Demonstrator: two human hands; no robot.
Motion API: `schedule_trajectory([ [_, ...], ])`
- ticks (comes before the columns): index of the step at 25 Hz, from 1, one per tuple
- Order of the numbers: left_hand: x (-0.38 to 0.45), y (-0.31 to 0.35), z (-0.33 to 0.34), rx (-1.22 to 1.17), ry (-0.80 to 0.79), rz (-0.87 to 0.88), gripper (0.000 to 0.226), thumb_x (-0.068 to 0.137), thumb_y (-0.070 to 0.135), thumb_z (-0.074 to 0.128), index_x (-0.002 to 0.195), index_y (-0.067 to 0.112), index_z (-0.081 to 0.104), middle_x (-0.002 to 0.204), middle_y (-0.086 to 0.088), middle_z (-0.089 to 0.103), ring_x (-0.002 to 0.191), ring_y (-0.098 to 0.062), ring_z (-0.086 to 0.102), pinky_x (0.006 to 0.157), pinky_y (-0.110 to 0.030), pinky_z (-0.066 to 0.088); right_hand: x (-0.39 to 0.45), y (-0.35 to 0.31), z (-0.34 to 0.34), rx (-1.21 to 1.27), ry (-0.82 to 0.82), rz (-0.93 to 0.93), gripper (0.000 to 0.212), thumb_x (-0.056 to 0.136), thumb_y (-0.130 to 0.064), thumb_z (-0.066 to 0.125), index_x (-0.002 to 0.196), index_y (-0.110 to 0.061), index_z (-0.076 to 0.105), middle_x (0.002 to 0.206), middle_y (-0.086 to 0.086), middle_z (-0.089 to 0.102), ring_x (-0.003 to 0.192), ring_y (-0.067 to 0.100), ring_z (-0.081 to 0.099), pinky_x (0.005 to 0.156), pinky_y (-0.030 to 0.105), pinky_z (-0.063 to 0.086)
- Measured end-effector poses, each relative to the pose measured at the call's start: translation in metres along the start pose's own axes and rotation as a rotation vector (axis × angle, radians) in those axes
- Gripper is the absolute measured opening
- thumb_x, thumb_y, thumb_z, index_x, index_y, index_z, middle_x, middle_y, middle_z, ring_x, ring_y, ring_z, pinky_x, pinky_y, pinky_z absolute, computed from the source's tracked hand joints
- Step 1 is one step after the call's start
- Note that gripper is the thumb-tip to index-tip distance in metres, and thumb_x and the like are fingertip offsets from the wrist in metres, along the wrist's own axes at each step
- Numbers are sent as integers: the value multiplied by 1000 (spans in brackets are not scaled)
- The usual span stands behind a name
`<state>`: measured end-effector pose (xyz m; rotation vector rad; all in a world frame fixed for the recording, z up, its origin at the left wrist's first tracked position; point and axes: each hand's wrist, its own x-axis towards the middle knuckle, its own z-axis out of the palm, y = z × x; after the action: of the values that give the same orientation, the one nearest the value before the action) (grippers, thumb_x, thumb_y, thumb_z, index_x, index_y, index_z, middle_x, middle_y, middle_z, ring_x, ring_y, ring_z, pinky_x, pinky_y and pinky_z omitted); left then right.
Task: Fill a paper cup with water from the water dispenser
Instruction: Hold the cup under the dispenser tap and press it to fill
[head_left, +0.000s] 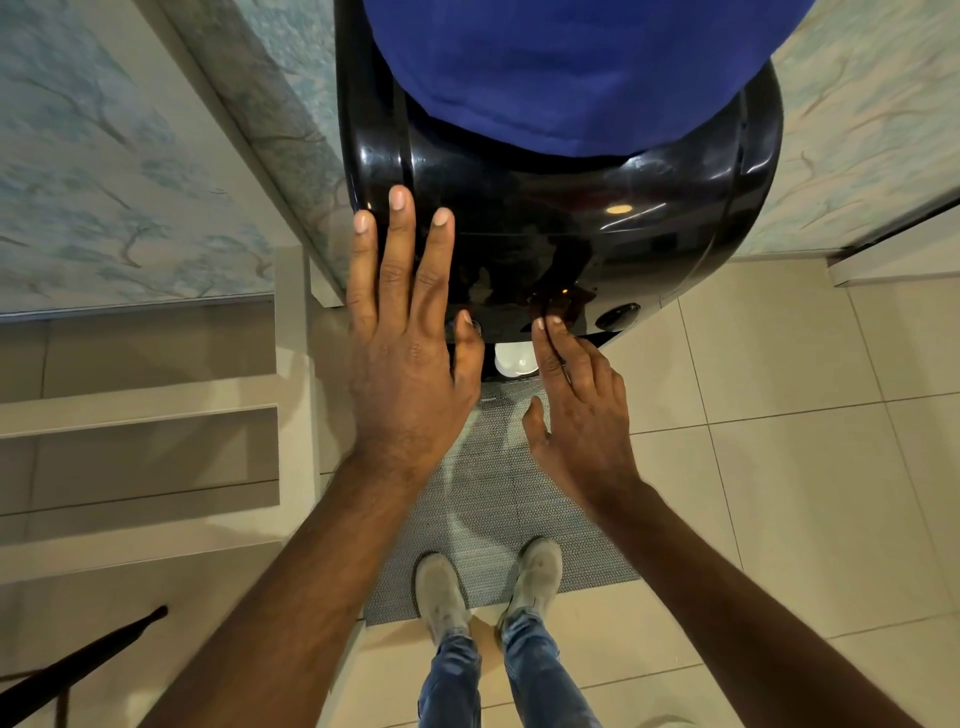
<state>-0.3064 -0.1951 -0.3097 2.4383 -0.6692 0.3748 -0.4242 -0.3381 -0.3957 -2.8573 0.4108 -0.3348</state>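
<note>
A glossy black water dispenser (597, 218) stands in front of me, with a blue bottle (571, 67) on top. My left hand (405, 353) lies flat on the dispenser's top left, fingers spread, holding nothing. My right hand (576, 410) reaches to the front panel; its index and middle fingertips touch a button below a small orange light. A white paper cup (511, 359) stands in the dispenser's recess between my two hands, only its rim showing. Whether water is flowing is hidden.
A grey woven mat (498, 509) lies on the beige tiled floor under my two shoes (488, 587). Steps (140, 415) rise at the left beside a patterned wall. A dark rod (78, 670) crosses the bottom left corner. Another round button (618, 316) sits on the panel's right.
</note>
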Motion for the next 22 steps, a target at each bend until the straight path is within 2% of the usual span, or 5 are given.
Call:
schedule_trajectory([
  [6,0,-1,0,0,5,-1,73,94,10,62,160,7,32,170,-20,20,159,-41,10,132,-32,-1,-1,1,2,3,3,-4,87,82,-13,74,160,-9,36,162,11,42,137,34,48,104,47,48],
  [13,0,-1,0,-12,-4,4,74,93,9,63,160,8,32,170,-20,20,159,-41,10,133,-38,5,-1,1,2,-1,-2,-9,87,84,-15,72,161,-10,33,163,9,39,138,32,47,105,46,47],
  [22,0,-1,1,-26,-3,-1,73,94,9,62,161,8,32,170,-20,20,159,-41,10,133,-38,6,-1,1,1,1,-7,-6,89,83,-15,74,161,-10,32,163,10,39,137,33,48,106,48,48],
])
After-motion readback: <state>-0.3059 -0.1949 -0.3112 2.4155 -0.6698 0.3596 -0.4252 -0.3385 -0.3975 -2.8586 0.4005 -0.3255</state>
